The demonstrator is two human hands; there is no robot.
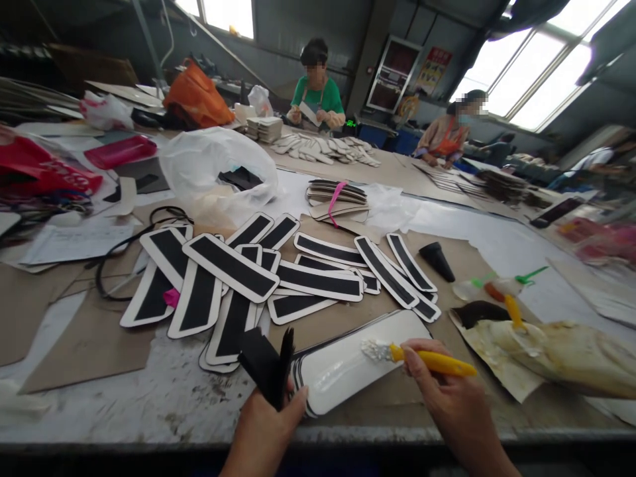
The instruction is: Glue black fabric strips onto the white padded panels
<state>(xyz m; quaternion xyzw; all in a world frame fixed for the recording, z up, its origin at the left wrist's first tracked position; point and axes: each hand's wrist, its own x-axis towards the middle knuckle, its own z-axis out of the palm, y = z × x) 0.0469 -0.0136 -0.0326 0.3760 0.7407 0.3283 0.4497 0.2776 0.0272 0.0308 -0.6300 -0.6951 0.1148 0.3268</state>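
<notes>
My right hand is closed around a yellow-handled brush. White bristles rest on the top white piece of a stack of rounded pieces near the table's front edge. A wet, shiny streak of white paste runs along that piece. My left hand grips several black strips at the stack's left end, with its thumb by the corner. Beyond the stack lies a loose pile of white-edged pieces with black strips on them, overlapping at many angles.
A tied bundle with a pink band and a clear plastic bag stand farther back. To the right are a black cone, glue bottles and a yellowed plastic container. Two people work across the tables.
</notes>
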